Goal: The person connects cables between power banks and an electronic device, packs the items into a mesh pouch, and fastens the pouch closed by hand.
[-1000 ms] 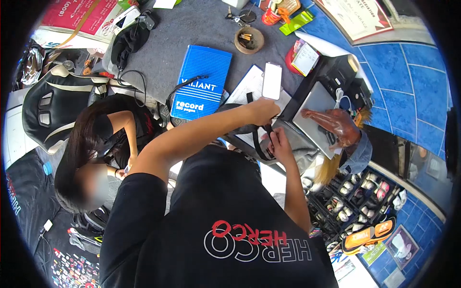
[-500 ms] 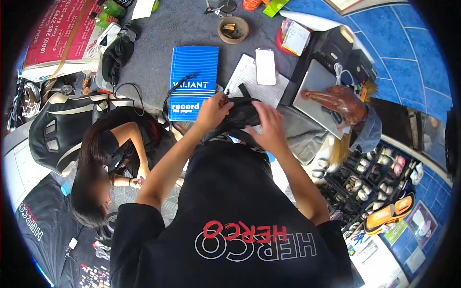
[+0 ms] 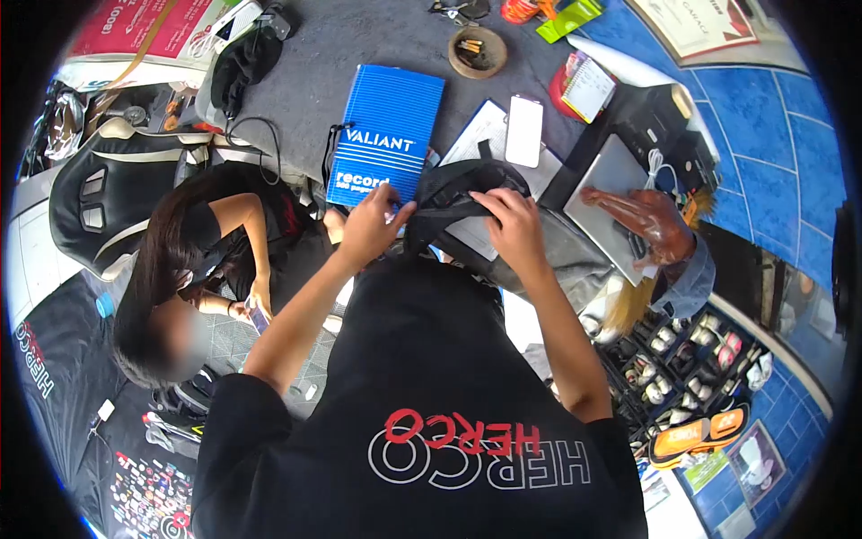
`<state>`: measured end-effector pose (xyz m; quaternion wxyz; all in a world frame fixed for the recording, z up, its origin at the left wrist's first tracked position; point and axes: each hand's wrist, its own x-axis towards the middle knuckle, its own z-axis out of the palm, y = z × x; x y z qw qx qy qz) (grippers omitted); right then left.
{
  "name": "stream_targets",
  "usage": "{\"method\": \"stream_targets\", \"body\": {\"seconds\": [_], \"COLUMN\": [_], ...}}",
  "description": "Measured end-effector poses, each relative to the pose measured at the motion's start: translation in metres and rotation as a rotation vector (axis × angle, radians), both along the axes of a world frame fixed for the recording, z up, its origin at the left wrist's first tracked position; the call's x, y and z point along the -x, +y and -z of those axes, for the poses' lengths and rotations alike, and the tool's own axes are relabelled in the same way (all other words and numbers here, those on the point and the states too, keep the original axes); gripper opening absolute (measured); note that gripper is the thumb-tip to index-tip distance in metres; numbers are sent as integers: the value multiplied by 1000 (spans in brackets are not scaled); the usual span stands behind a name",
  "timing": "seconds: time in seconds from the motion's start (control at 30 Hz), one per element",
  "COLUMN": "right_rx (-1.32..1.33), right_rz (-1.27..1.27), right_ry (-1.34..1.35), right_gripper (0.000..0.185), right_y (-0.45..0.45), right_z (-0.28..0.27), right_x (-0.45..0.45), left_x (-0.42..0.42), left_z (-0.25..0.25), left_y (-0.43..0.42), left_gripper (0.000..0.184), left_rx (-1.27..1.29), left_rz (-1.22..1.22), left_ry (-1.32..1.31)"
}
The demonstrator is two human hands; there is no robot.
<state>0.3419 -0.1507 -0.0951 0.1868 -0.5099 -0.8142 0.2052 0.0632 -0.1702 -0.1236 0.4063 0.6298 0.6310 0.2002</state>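
Observation:
A small black bag (image 3: 462,184) with a strap lies at the table's near edge, in front of my body. My left hand (image 3: 370,229) is closed at the bag's left side, over the lower edge of the blue record book (image 3: 386,130); a small bit of something pale shows at its fingertips. My right hand (image 3: 516,232) pinches the near edge of the bag, thumb and fingers together. Just beyond the bag lie a clipped sheet of paper (image 3: 476,135) and a white-screened phone (image 3: 524,132).
A round ashtray (image 3: 478,52) stands farther back. To the right are a laptop (image 3: 611,198) and a brown figure (image 3: 660,225) with straw-like hair. A person (image 3: 202,234) sits at left beside a gaming chair (image 3: 117,198), holding a phone. Shoe racks (image 3: 682,368) stand at lower right.
My view has shifted, so the table things appear farther right and higher. The bag looks more spread out, and my left hand has moved away from my right. The seated person's phone now shows.

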Motion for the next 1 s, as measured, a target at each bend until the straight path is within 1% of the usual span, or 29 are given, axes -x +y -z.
{"method": "stream_targets", "body": {"seconds": [0.03,0.07,0.1,0.13,0.17,0.2,0.27,0.3,0.33,0.4,0.43,0.47,0.53,0.6,0.67,0.7,0.73,0.77,0.8,0.87,0.93,0.97,1.0], "right_rx": [22,18,17,18,41,39,64,230,228,130,-11,-9,-292,-195,-21,180,179,353,426,567,288,290,163], "right_rz": [-17,-17,-35,-52,-58,-58,129,281,275,282,236,232,64,183,-238,-313,-311,-352,-362,-384,-238,-235,-122], "right_ry": [-1,-5,-12,-19,-54,-58,21,62,62,39,28,29,-138,-70,26,-54,-51,-211,-267,-387,-20,-18,73], "right_gripper": [54,54,55,57,63,63,69,62,62,48,37,37,40,35,26,17,17,15,14,14,14,14,13], "right_y": [0,1,0,0,0,-2,-8,-11,-16,-28,-29,-27,-25,-28,-24,-27,-32,-39,-42,-47,-51,-49,-33], "right_z": [-7,-14,-22,-27,-30,-26,-13,-26,-22,-5,-12,-19,-29,-15,-19,-33,-40,-45,-47,-50,-46,-39,-43], "right_x": [-1,2,9,14,18,18,19,26,22,11,14,15,18,23,24,30,33,33,31,25,20,22,36], "left_x": [-9,-17,-26,-35,-39,-39,-37,-32,-28,-21,-17,-14,-11,-15,-19,-19,-17,-15,-14,-12,-15,-17,-18], "left_z": [-1,0,2,7,10,8,4,7,9,12,4,0,-4,5,17,19,22,24,22,16,5,1,-2], "left_y": [4,10,14,16,20,27,43,50,55,65,75,82,91,90,88,94,105,112,115,125,118,111,104], "left_gripper": [31,32,32,31,31,31,29,28,28,29,29,29,28,26,24,24,21,18,18,15,17,21,24], "left_rx": [-43,-88,-90,-64,-38,-41,25,59,57,-51,24,27,24,-9,-78,-78,-189,-298,-297,-245,-227,-216,-205], "left_rz": [22,46,46,84,121,121,282,277,271,195,202,198,339,364,396,397,327,254,252,324,329,278,229], "left_ry": [-1,-6,-12,49,111,107,172,144,145,126,152,153,129,128,125,127,220,310,310,273,262,239,216]}}
